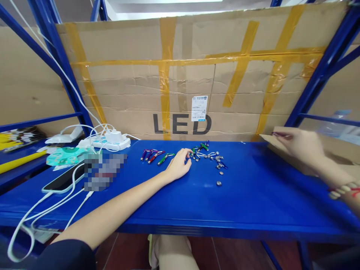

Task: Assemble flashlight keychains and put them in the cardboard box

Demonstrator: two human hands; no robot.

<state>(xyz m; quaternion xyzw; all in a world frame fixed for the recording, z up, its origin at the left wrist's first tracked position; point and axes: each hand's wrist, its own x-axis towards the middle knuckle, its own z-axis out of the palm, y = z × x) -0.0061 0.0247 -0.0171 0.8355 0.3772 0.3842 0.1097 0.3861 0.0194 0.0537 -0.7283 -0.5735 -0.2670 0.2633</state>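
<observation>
On the left of the blue tabletop (242, 206), a phone (63, 180) lies with a white cable looped over it, close to a power strip (111, 141), presumably to stay within reach of an outlet. Right of those, purple, red and green slim metallic tubes (153, 158), perhaps mini keychain torches, lie in a loose slanted row, apart from the jumble, which would keep them easy to tell from the loose bits. The left hand (180, 165) rests at the left edge of that jumble of small metal parts (218, 159), fingers bent; I can't tell whether its tips grip anything. Two silvery discs (219, 183) sit nearer the front edge. At far right, the right hand (302, 146), blurred, seems to pinch a small dark purplish piece (277, 134) at an open cardboard box (287, 161), likely set there as a handy container.
</observation>
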